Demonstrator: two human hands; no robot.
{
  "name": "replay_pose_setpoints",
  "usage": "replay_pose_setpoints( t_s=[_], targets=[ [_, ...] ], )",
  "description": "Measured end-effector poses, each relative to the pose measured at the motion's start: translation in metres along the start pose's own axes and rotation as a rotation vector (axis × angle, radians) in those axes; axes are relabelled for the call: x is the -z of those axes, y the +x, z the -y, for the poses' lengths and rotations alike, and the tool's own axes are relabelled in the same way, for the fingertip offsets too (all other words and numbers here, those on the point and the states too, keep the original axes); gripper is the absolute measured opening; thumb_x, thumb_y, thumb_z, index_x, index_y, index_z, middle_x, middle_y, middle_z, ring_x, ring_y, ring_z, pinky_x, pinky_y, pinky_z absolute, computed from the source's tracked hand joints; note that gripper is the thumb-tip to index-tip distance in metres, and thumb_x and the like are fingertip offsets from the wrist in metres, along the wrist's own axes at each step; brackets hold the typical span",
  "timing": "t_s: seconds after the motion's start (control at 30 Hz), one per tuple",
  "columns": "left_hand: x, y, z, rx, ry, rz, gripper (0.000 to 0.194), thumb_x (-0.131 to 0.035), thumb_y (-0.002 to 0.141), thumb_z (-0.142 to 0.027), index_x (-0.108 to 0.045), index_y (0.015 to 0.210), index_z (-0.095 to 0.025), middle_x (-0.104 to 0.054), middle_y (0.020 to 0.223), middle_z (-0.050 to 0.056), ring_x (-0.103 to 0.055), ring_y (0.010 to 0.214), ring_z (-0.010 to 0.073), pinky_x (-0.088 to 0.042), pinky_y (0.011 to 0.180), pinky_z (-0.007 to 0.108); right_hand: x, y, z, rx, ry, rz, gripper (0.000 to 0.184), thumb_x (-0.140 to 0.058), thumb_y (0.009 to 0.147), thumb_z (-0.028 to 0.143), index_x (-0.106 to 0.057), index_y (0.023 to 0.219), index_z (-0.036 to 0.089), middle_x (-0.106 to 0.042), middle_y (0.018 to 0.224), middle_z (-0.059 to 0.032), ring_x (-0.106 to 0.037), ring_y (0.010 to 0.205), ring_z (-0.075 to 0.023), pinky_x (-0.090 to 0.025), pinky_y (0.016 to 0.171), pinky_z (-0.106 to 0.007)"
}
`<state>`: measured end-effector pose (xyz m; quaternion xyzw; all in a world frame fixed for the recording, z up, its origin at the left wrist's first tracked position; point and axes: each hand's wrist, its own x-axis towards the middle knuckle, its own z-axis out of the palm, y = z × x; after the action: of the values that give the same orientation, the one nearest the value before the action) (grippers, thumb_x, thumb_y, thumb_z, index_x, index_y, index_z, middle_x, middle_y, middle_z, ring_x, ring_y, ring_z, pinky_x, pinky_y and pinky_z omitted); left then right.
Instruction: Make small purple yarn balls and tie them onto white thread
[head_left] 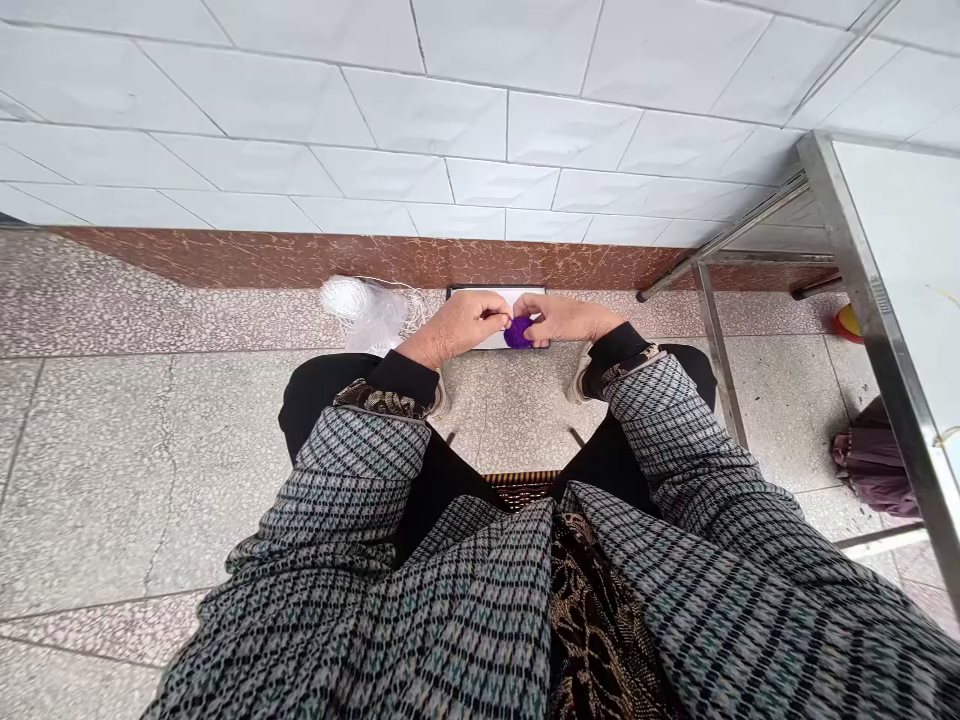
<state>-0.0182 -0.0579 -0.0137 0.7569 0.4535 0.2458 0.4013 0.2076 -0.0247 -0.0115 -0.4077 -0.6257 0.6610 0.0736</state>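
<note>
Both hands meet out in front of the knees, fingers pinched together on a small purple piece (517, 332) that looks soft and fuzzy, like yarn or crocheted fabric, rounded in outline. The left hand (461, 325) curls around its left side with the fingertips closed on it; the right hand (564, 320) closes on it from the right, knuckles up. Which hand carries the weight is hard to tell, since both grip it.

Directly beneath the purple piece lies a flat white rectangular board (495, 315) with a dark edge, resting on the floor against the wall base. Just left of it sits a crumpled clear plastic bag (367, 310), glossy and wrinkled, with a ball of white thread (341, 296) in it.

The floor (112, 440) is speckled grey and pink terrazzo with a fine crack. A band of mottled brown-red stone (262, 258) runs along the wall's foot, under smooth white tiles (420, 120). The sleeves (352, 480) are a knit of small grey, black and green checks. At right stands a metal table frame (870, 300), and near it on the floor lies a folded mauve umbrella (874, 460).
</note>
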Motion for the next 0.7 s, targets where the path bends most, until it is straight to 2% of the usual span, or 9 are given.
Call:
replay_pose_setpoints(
  t_s=[0.07,0.13,0.23,0.33,0.4,0.47,0.57,0.63,0.7],
  targets=[
    [0.0,0.002,0.003,0.008,0.01,-0.013,0.018,-0.061,0.088,-0.026,-0.066,0.073,-0.019,-0.068,0.074,0.001,-0.057,0.072,0.0163,-0.043,0.072,0.03,0.002,-0.003,0.0,0.024,0.06,0.13,0.036,-0.076,0.076,-0.001,-0.062,0.102,0.019,-0.07,0.09,0.0011,-0.067,0.064,-0.0107,-0.056,0.056,-0.021],
    [0.001,0.004,0.005,0.035,0.018,-0.046,0.017,-0.06,0.088,-0.024,-0.064,0.072,-0.02,-0.063,0.07,0.0,-0.055,0.07,0.0162,-0.042,0.071,0.029,0.006,-0.004,0.0,0.076,0.211,0.136,0.035,-0.08,0.079,0.008,-0.061,0.106,0.02,-0.071,0.09,0.0014,-0.066,0.064,-0.0099,-0.057,0.059,-0.022],
    [0.0,0.005,0.004,0.09,0.009,-0.097,0.016,-0.06,0.09,-0.022,-0.064,0.075,-0.02,-0.058,0.065,-0.002,-0.053,0.067,0.0158,-0.041,0.069,0.029,0.011,-0.005,0.003,0.205,0.47,-0.064,0.044,-0.089,0.081,0.03,-0.057,0.111,0.022,-0.07,0.092,0.0005,-0.063,0.067,-0.0092,-0.057,0.062,-0.022],
    [-0.002,0.004,-0.001,0.09,-0.028,-0.03,0.018,-0.06,0.092,-0.024,-0.065,0.076,-0.019,-0.056,0.063,-0.003,-0.05,0.063,0.0144,-0.038,0.066,0.029,0.013,-0.002,0.006,0.306,0.601,-0.314,0.054,-0.092,0.082,0.049,-0.054,0.112,0.024,-0.066,0.095,-0.0009,-0.065,0.077,-0.012,-0.058,0.064,-0.022],
    [-0.004,0.002,-0.005,0.05,-0.056,0.076,0.019,-0.059,0.093,-0.026,-0.068,0.078,-0.019,-0.057,0.064,-0.003,-0.049,0.062,0.0136,-0.038,0.066,0.028,0.011,0.003,0.005,0.3,0.607,-0.397,0.053,-0.092,0.084,0.049,-0.052,0.111,0.026,-0.065,0.095,-0.0006,-0.067,0.08,-0.013,-0.058,0.065,-0.022],
    [-0.005,0.0,-0.007,0.015,-0.072,0.155,0.019,-0.06,0.093,-0.028,-0.07,0.081,-0.018,-0.059,0.066,-0.002,-0.049,0.062,0.0134,-0.038,0.066,0.028,0.007,0.008,0.002,0.222,0.543,-0.417,0.046,-0.09,0.087,0.038,-0.05,0.107,0.026,-0.064,0.091,0.0007,-0.065,0.075,-0.0119,-0.057,0.063,-0.022],
    [-0.005,-0.001,-0.006,0.008,-0.046,0.13,0.019,-0.06,0.091,-0.028,-0.07,0.079,-0.018,-0.062,0.069,-0.001,-0.05,0.064,0.0136,-0.038,0.067,0.029,0.001,0.01,-0.003,0.048,0.25,-0.337,0.035,-0.081,0.085,0.01,-0.052,0.099,0.023,-0.063,0.08,0.003,-0.061,0.064,-0.0098,-0.051,0.055,-0.019],
    [-0.002,0.0,-0.003,0.011,-0.011,0.056,0.018,-0.059,0.09,-0.026,-0.067,0.076,-0.018,-0.064,0.071,0.0,-0.051,0.066,0.014,-0.038,0.069,0.029,-0.001,0.008,-0.003,-0.021,0.058,-0.158,0.035,-0.077,0.08,0.0,-0.055,0.096,0.021,-0.064,0.078,0.0035,-0.061,0.061,-0.0101,-0.05,0.053,-0.019],
    [0.001,0.001,0.0,0.015,0.023,-0.005,0.018,-0.059,0.089,-0.024,-0.065,0.073,-0.018,-0.064,0.072,0.0,-0.052,0.068,0.0142,-0.038,0.069,0.029,0.001,0.003,-0.004,-0.015,0.015,0.028,0.034,-0.075,0.076,-0.001,-0.058,0.097,0.02,-0.066,0.081,0.0032,-0.062,0.061,-0.0099,-0.051,0.053,-0.02]
  ],
)
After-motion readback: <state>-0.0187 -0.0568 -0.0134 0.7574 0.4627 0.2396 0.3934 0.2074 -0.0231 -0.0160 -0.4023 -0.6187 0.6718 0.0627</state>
